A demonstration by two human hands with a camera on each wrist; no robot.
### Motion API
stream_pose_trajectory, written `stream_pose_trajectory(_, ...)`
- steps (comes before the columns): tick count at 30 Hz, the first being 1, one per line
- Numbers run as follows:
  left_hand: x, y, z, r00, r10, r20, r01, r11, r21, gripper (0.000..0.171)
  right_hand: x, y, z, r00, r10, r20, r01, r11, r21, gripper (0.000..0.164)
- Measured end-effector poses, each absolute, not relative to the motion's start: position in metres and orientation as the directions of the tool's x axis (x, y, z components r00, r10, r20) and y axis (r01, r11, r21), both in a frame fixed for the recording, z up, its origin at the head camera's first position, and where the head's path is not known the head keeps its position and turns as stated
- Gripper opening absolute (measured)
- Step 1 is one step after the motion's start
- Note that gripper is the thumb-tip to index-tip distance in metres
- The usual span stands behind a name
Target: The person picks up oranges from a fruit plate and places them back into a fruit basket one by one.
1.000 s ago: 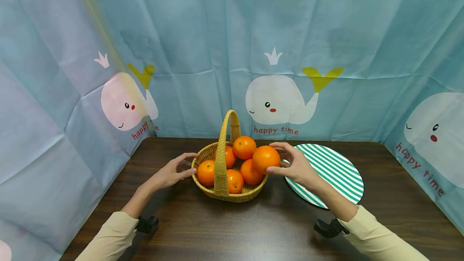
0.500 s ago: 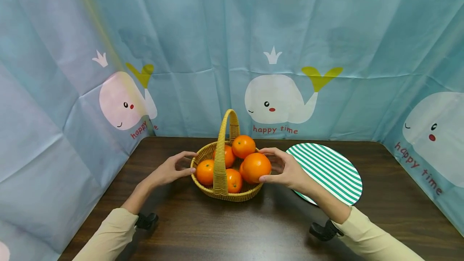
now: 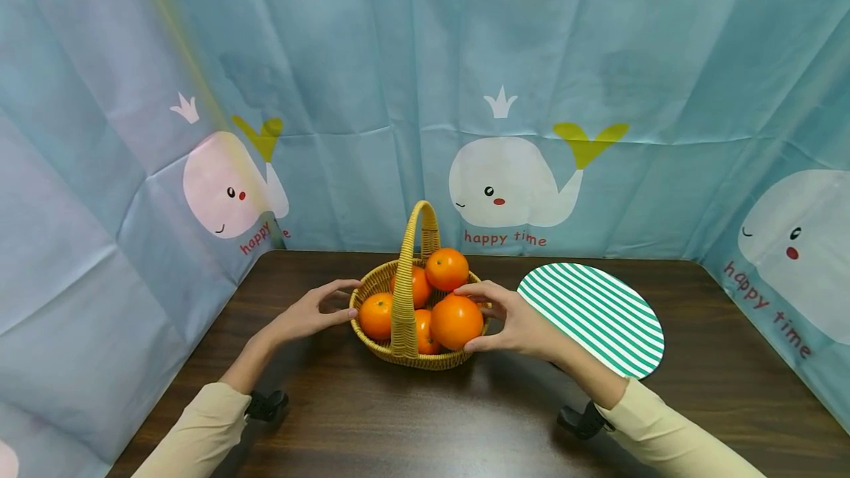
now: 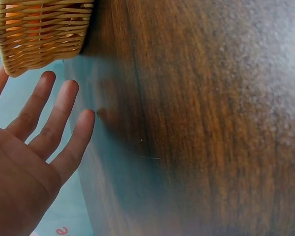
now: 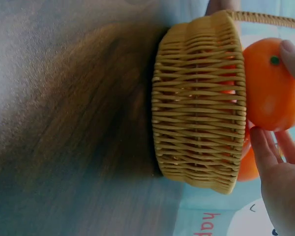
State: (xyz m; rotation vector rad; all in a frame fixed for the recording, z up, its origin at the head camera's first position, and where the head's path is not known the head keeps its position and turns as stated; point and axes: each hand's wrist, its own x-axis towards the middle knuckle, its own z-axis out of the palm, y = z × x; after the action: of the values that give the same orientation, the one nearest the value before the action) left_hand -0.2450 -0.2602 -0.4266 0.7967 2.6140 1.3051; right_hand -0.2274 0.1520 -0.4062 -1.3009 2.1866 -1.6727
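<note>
A wicker basket (image 3: 425, 364) with a tall arched handle stands at the middle of the table, several oranges inside it. My right hand (image 3: 514, 319) holds an orange (image 3: 457, 322) between thumb and fingers, over the basket's right side. In the right wrist view this orange (image 5: 273, 88) shows a green stem spot and sits above the woven rim. My left hand (image 3: 312, 312) touches the left rim with thumb and index fingertips; in the left wrist view its other fingers (image 4: 54, 123) are spread and loosely extended beside the basket wall (image 4: 44, 39). Other oranges (image 3: 375, 316) lie around the handle.
A round mat (image 3: 598, 316) with green and white stripes lies to the right of the basket, partly behind my right forearm. The dark wooden table (image 3: 412, 426) ends at the back against a blue curtain (image 3: 345, 94) with printed whales.
My right hand has carried its orange left and down, from beside the basket's right edge to over its front right, now covering the orange below. The left hand stays at the rim.
</note>
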Motion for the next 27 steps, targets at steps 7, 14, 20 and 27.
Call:
stream_pose_trajectory(7, -0.244, -0.261, -0.426, -0.859, 0.496, 0.128, 0.404, 0.501, 0.765, 0.054, -0.229, 0.152, -0.407, -0.633, -0.676, 0.376, -0.553, 0.055, -0.832, 0.071)
stream_pose_trajectory(14, -0.245, -0.261, -0.429, -0.866, 0.486, 0.116, 0.387, 0.506, 0.771, 0.053, -0.225, 0.169, -0.402, -0.631, -0.680, 0.373, -0.567, 0.076, -0.821, 0.074)
stream_pose_trajectory(20, -0.243, -0.258, -0.428, -0.865, 0.490, 0.111, 0.385, 0.506, 0.772, 0.055, -0.223, 0.209, -0.405, -0.724, -0.546, 0.423, -0.590, 0.172, -0.788, 0.042)
stream_pose_trajectory(27, -0.234, -0.257, -0.428, -0.876, 0.468, 0.120, 0.391, 0.541, 0.744, 0.055, -0.225, 0.259, -0.420, -0.792, -0.406, 0.455, -0.609, 0.560, -0.561, 0.031)
